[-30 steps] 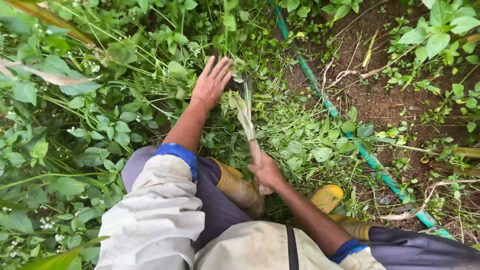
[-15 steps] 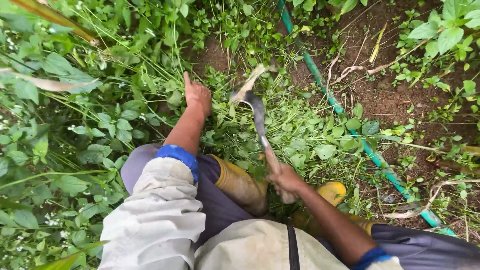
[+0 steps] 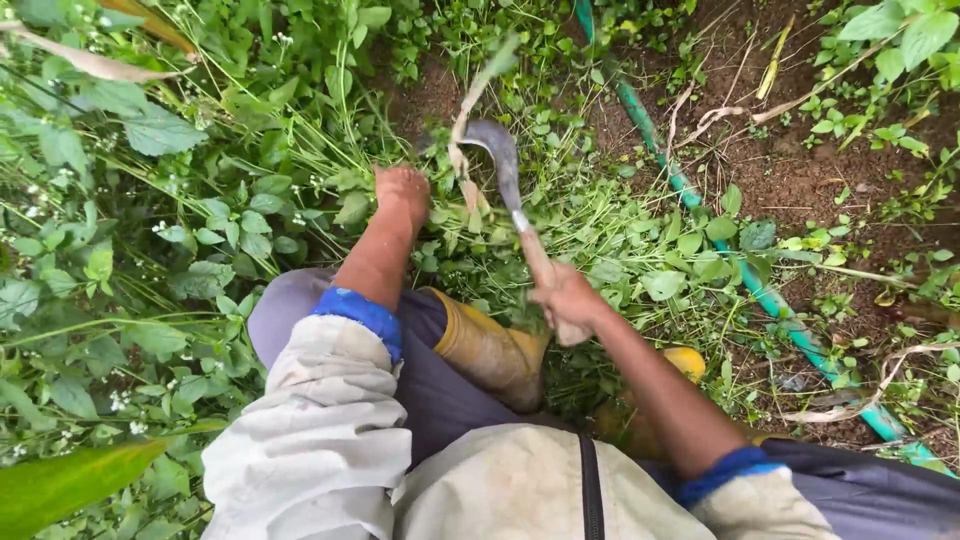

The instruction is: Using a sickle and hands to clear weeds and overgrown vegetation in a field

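My right hand (image 3: pixel 565 298) grips the wooden handle of a sickle (image 3: pixel 505 165) whose curved grey blade points up and left into low green weeds. A pale dry stalk (image 3: pixel 463 130) lies across the blade's tip. My left hand (image 3: pixel 402 192) is closed around a clump of weeds (image 3: pixel 445 225) just left of the blade, its fingers buried in the leaves. Both forearms are bare, with blue cuffs and pale sleeves pushed up.
A green hose (image 3: pixel 700 215) runs diagonally over bare brown soil (image 3: pixel 790 160) on the right. Dense leafy plants (image 3: pixel 150 220) fill the left side. My yellow rubber boots (image 3: pixel 490 350) stand among cut greenery below the hands.
My left hand went from open above the leaves to closed on a clump lower down. The right hand drew the sickle toward me, and the blade now sits by that clump.
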